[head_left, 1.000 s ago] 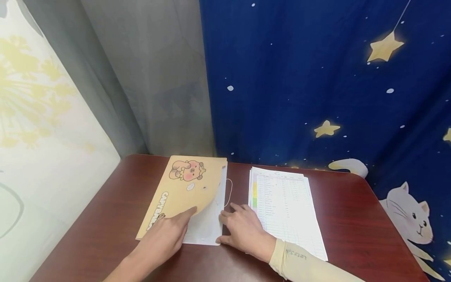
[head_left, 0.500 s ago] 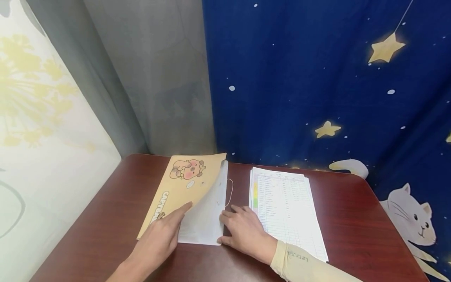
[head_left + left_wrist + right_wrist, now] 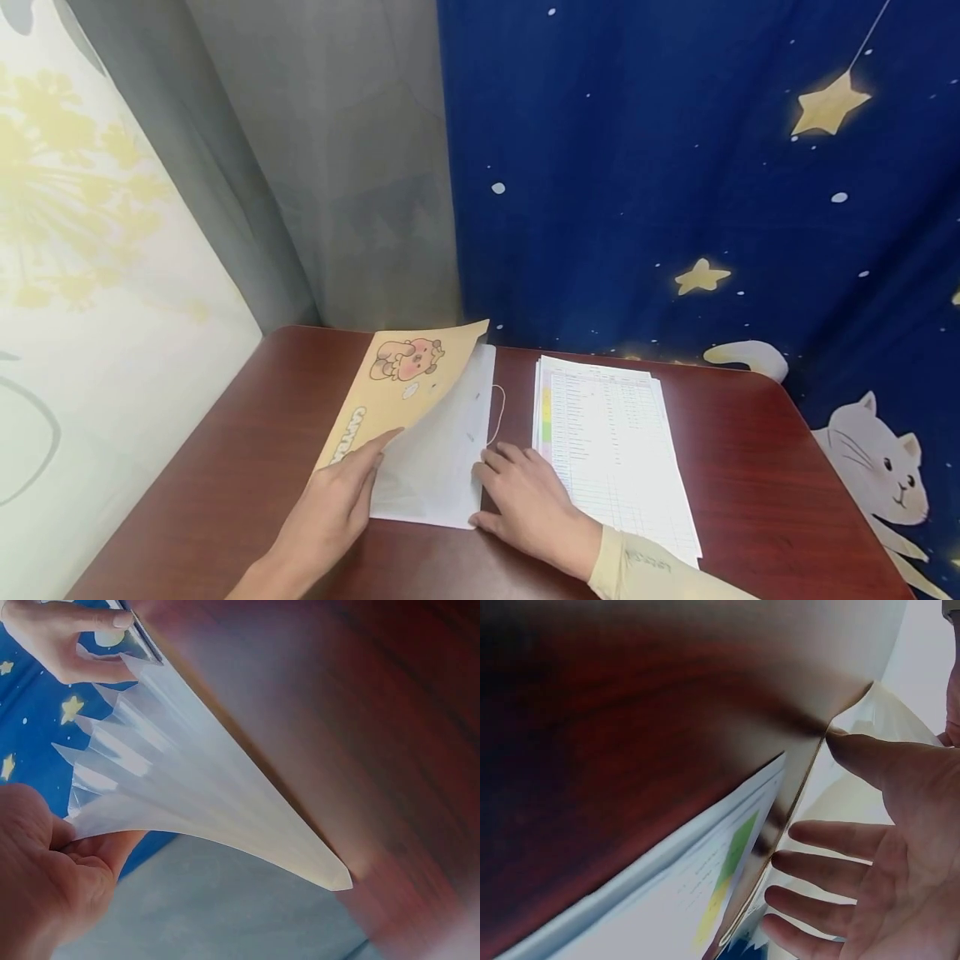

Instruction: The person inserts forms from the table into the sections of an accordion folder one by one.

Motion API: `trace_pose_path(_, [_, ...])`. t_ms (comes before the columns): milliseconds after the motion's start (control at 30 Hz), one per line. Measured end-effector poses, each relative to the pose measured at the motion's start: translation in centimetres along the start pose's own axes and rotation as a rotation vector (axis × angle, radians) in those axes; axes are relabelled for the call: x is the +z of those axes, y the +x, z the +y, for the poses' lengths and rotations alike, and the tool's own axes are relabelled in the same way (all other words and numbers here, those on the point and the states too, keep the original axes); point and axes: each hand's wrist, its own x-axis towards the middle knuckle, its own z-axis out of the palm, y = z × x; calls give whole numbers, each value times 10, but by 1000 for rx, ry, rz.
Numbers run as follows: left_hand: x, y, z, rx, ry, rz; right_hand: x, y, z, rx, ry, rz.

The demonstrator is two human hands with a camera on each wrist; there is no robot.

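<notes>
So from my end the biggest thing on the feed is the blue starry curtain (image 3: 570,183), then the reddish-brown counter (image 3: 225,417) in front of it, carrying the lot. The tan cartoon folder (image 3: 401,404) lies on that, part-open, its cover curled up off the milky leaves (image 3: 431,475) inside. A stack of printed sheets (image 3: 603,450) sits to its right, I'd guess off to one side so the folder has room. Left grip (image 3: 337,496), a bare hand, pinches the cover near its lower corner, thumb and finger together, presumably so it can't flop down. Right grip (image 3: 528,500) has its fingers spread along the folder's right edge, thumb by the near corner, not wrapped round anything; my read is it's there to stop sliding. So the folder's between the two, touching both. Smallest bit: a thin loop (image 3: 501,414) past its right edge, just beyond the right fingertips.
</notes>
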Motion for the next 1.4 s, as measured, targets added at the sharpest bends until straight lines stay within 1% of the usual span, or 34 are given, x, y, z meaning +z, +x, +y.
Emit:
trace_pose_path(100, [0,0,-1,4,-28,19,-5,-8,0,33,57,-7])
trace_pose_path(233, [1,-1,-2,-4,-22,17,-18,-25,1,116,145,-14])
trace_pose_path(300, [1,-1,-3,-3,-15,21,-25,-35,4,156,161,3])
trace_pose_path(400, [1,0,-3,-5,-18,24,-38,-51,11,213,153,59])
trace_pose_path(467, [1,-1,-3,-21,-27,18,-48,-64,17,259,149,91])
trace_pose_path(533, [0,-2,-4,-47,-35,6,-59,-75,24,325,167,93])
trace_pose_path(600, [0,-2,-4,-75,-42,-3,-69,-87,31,420,199,48])
trace_pose_path(667, [0,-2,-4,-87,-37,-5,-76,-99,40,532,276,-41])
trace_pose_path(700, [0,-3,-4,-89,-36,-3,-78,-104,45,584,342,-96])
trace_pose_path(767, [-1,-2,-5,-83,-38,8,-79,-118,57,652,484,-187])
trace_pose_path(833, [-1,-2,-6,-75,-45,20,-77,-130,69,720,612,-260])
trace_pose_path(900, [-1,-1,-6,-69,-52,29,-74,-141,80,785,699,-304])
trace_pose_path(933, [-1,-1,-6,-68,-55,32,-72,-146,85,820,705,-317])
trace_pose_path(1033, [-2,0,-6,-70,-60,29,-69,-157,99,951,669,-331])
trace_pose_path(1100, [-2,0,-6,-78,-62,23,-67,-163,110,1007,635,-326])
trace_pose_path(1167, [-2,0,-6,-83,-66,20,-63,-169,121,1035,597,-317])
trace_pose_path(1233, [-3,0,-6,-88,-72,22,-58,-175,132,1054,551,-341])
trace_pose_path(1400, [-4,1,-6,-93,-85,42,-45,-187,149,1061,416,-482])
